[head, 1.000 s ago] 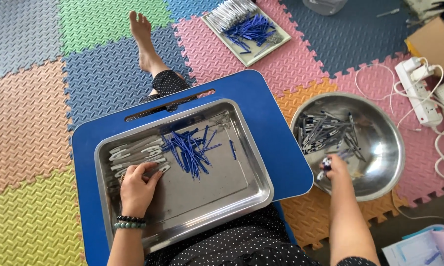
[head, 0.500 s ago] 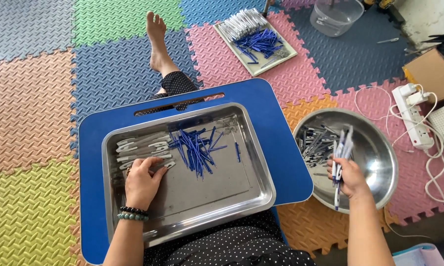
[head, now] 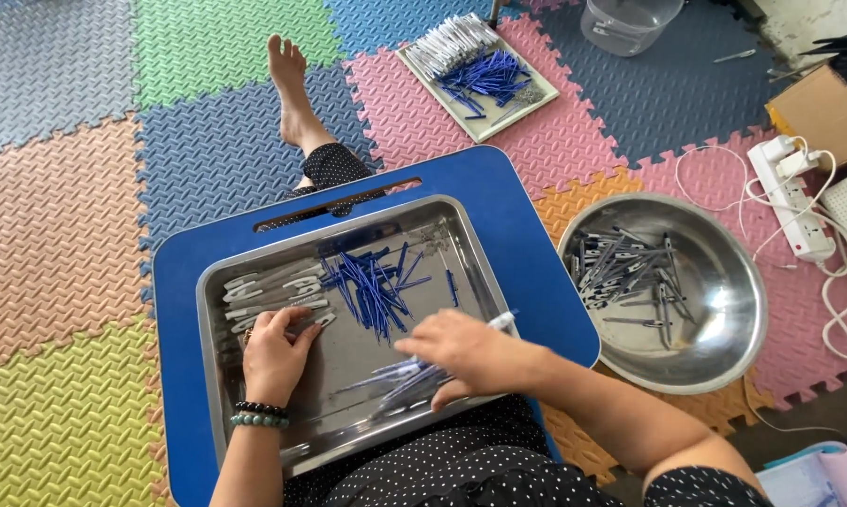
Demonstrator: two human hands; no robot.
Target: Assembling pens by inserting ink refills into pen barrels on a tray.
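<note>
My right hand is clamped on a bundle of pale pen barrels, blurred, over the near right part of the steel tray. My left hand, fingers curled, rests on white clips by the tray's left edge. Blue refills lie mid-tray. A cardboard box sits far right.

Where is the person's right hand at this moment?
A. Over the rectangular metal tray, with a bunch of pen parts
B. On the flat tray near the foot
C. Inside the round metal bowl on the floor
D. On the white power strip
A: the right hand is over the rectangular metal tray, gripping a bunch of pen parts, apart from the round metal bowl.
</note>
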